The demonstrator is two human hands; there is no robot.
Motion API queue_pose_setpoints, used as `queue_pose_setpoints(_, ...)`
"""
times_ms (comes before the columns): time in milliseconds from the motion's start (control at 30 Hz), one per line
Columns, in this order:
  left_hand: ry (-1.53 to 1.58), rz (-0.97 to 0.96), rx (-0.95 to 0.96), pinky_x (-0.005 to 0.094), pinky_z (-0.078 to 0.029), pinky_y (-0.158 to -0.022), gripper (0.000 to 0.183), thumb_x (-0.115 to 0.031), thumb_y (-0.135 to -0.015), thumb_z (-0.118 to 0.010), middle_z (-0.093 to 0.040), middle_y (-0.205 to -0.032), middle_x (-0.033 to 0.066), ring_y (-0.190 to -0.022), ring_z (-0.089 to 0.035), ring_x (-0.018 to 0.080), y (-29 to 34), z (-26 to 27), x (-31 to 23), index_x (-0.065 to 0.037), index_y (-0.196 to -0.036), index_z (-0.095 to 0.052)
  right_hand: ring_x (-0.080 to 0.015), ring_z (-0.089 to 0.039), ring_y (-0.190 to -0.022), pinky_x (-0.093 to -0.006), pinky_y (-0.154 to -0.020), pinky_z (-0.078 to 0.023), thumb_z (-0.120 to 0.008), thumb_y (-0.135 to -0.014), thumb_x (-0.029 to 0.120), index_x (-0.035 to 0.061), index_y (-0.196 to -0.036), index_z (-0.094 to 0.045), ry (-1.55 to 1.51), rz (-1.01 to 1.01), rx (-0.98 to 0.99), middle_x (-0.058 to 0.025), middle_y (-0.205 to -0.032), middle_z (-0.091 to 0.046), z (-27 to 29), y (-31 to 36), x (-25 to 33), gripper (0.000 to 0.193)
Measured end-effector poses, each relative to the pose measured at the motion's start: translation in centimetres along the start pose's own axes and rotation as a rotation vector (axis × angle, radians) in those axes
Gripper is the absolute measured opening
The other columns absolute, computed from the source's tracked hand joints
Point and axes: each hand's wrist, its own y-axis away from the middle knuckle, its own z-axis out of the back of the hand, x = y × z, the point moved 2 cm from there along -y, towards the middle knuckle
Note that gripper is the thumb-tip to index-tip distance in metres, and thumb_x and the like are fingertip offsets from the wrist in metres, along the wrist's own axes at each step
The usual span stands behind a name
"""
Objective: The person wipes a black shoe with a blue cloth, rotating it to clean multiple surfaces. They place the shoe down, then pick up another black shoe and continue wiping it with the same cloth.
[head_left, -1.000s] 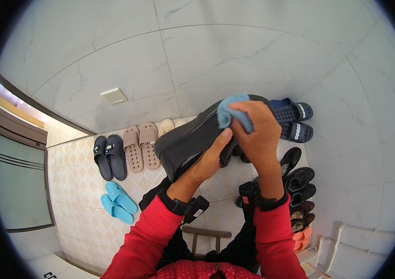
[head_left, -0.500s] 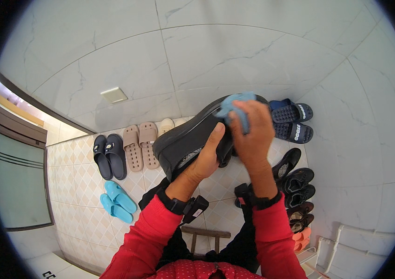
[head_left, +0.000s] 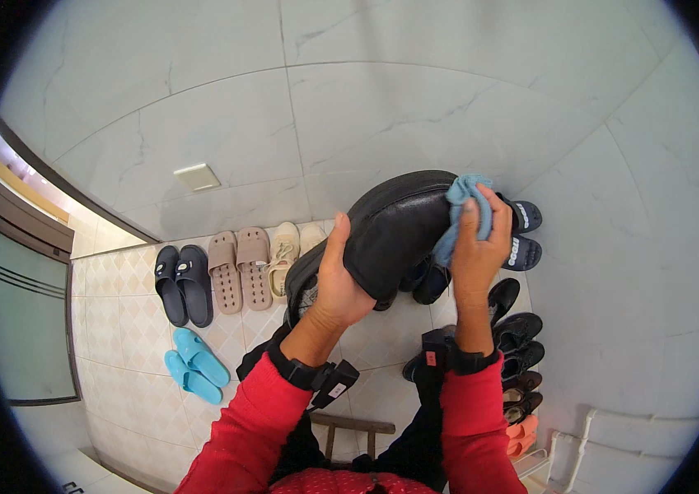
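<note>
A black leather shoe (head_left: 403, 226) is held up in front of me, its toe pointing away and to the right. My left hand (head_left: 337, 284) grips it near the opening, thumb up along the side and the fingers hidden beneath or inside. In my right hand (head_left: 481, 239) is a bunched light-blue cloth (head_left: 466, 202), pressed against the toe end. The shoe's grey patterned lining shows beside my left wrist.
Along the wall stand dark slippers (head_left: 193, 284), pinkish-beige slippers (head_left: 253, 267) and cream shoes (head_left: 283, 255). Bright blue slippers (head_left: 201, 358) lie nearer on the left. Several dark shoes (head_left: 521, 333) and orange slippers (head_left: 522, 432) line the right wall. A wooden stool (head_left: 353, 424) is below me.
The shoe has turned, so its upper now faces me more. My right hand has moved the cloth right and slightly down, to the toe's right side.
</note>
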Motion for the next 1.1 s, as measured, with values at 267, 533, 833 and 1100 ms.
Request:
queue_pose_setpoints(267, 0.077, 0.002, 0.024, 0.0393, -0.040, -0.108, 0.077, -0.065, -0.097, -0.033, -0.058, -0.135, 0.0148, -0.123, -0.056, 0.0285, 0.1, 0.1, -0.6, -0.001, -0.134, -0.054, -0.0239, -0.055, -0.104, -0.0336, -0.096, -0.041, -0.063, -0.094, 0.014, -0.0001, -0.116, -0.058, 0.023, 0.073, 0.035, -0.0118, -0.111, -0.055, -0.9, 1.5, 1.2, 0.027)
queue_pose_setpoints(533, 0.101, -0.101, 0.107, 0.0396, -0.041, -0.106, 0.072, -0.062, -0.098, -0.034, -0.060, -0.132, 0.0127, -0.120, -0.057, 0.0269, -0.4, 0.2, -0.9, -0.002, -0.133, -0.055, -0.0292, -0.060, -0.094, -0.0353, -0.082, -0.049, -0.075, -0.075, 0.002, 0.0107, -0.101, -0.067, -0.064, 0.260, 0.374, -0.0108, -0.099, -0.057, -2.3, 4.3, 3.5, 0.028)
queue_pose_setpoints(833, -0.142, -0.027, 0.050, 0.0373, -0.043, -0.105, 0.054, -0.042, -0.099, -0.046, -0.061, -0.130, 0.0132, -0.120, -0.058, 0.0249, 0.3, 0.7, 0.4, -0.002, -0.133, -0.054, -0.0274, -0.061, -0.095, -0.0355, -0.087, -0.047, -0.069, -0.086, 0.007, 0.0026, -0.104, -0.066, 0.077, 0.063, -0.022, -0.0124, -0.104, -0.062, 0.1, 0.2, 0.7, 0.019)
queue_pose_setpoints(1100, -0.870, -0.132, 0.185, 0.0329, -0.044, -0.100, 0.045, -0.014, -0.087, -0.065, -0.060, -0.128, 0.0101, -0.115, -0.058, 0.0217, 2.0, 0.1, 0.3, -0.001, -0.129, -0.056, -0.0261, -0.064, -0.090, -0.0335, -0.084, -0.049, -0.072, -0.083, 0.008, 0.0042, -0.100, -0.069, 0.011, 0.079, 0.185, -0.0120, -0.098, -0.065, 0.1, -0.3, 2.3, 0.018)
